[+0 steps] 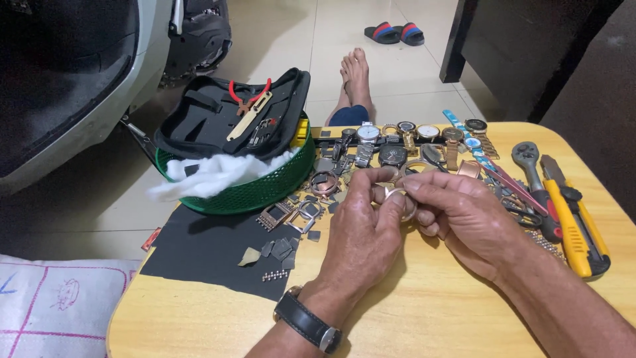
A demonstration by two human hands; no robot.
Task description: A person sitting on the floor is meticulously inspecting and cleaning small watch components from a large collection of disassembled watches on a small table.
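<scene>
Ring point(397, 197) pinched between 2 hands: left hand point(361, 225) at its 8 o'clock, right hand point(457, 215) at 4, above worktop point(424, 311).

Even indoor light, moderately bright. Soft shadows under both hands on the wooden table point(424, 311). Mild glare on far floor tiles point(278, 33). Focus sharp; far-left corner dark.

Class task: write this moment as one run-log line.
left hand: pinching metal watch ring | right hand: gripping same ring | nearby: watches, green basket, yellow utility knife
</scene>
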